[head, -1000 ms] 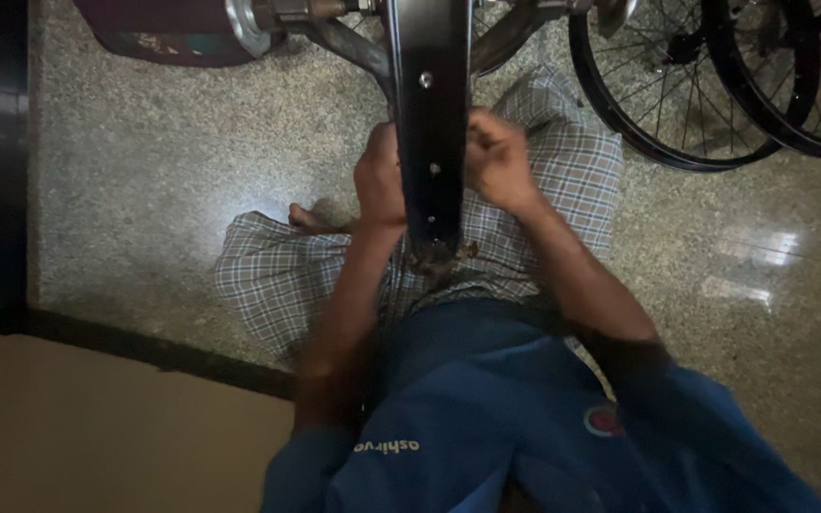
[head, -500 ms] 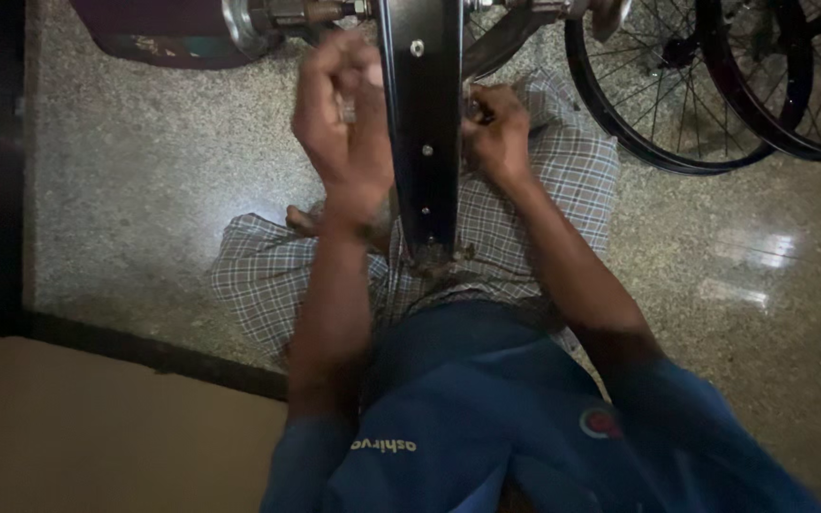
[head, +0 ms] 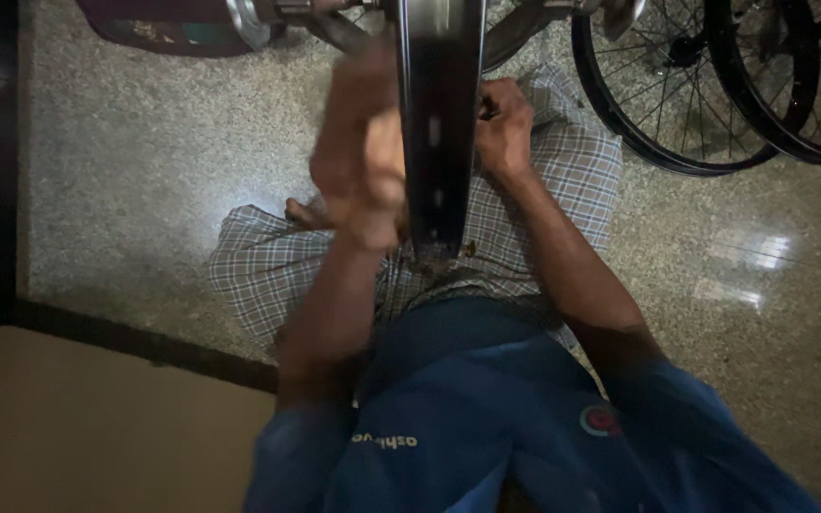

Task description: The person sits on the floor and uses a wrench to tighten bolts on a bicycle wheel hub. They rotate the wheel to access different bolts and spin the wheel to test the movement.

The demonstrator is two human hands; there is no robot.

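Black wheel rim (head: 439, 123) stands edge-on at top centre of the frame, between your hands. Your left hand (head: 363, 161) is blurred, fingers curled against the rim's left side; grip can't be told. Your right hand (head: 504, 123) is closed on the rim's right edge. Below, checked cloth (head: 534, 218) over your lap; spoked wheels (head: 677, 104) lean upper right on speckled floor (head: 135, 171).

Bicycle repair workshop, spoked wheels (head: 662, 104) leaning at one o'clock, speckled terrazzo floor (head: 144, 161) (polished, glare at three o'clock), a black rim (head: 441, 123) at twelve o'clock
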